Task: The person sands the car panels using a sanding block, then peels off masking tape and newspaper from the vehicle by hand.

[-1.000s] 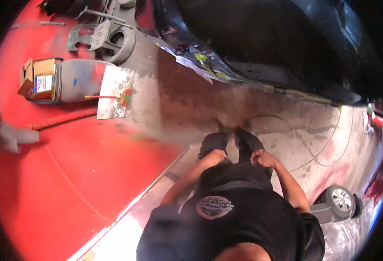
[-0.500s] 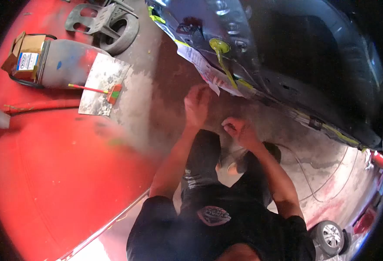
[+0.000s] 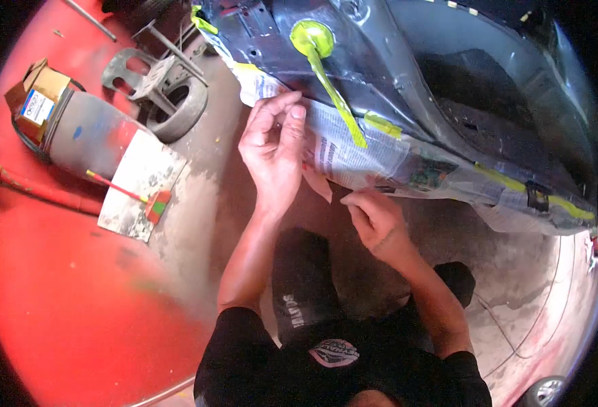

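My left hand [image 3: 272,139] is raised at the lower left edge of a dark car body [image 3: 353,74], its fingers curled and thumb near the index finger. Whatever it may pinch is too small to make out. Lower and to the right, my right hand [image 3: 378,220] is closed in a pinch on a small dark piece [image 3: 340,192], just below the newspaper edge. Printed newspaper [image 3: 346,149] hangs along the car's lower edge. A yellow tape strip [image 3: 336,98] runs down onto it from a round yellow patch [image 3: 312,39].
On the left lie a red panel [image 3: 88,298], an open cardboard box [image 3: 41,95], a grey drum-like object [image 3: 85,132], a spotted board [image 3: 136,183] and a small broom [image 3: 155,205]. A plastic chair [image 3: 150,81] and tyre [image 3: 183,115] stand behind. A hose [image 3: 509,339] crosses the floor.
Both hands have risen from my lap to the newspaper edge, the left one farther up. My view has come closer to the car, and my knees are bent and apart.
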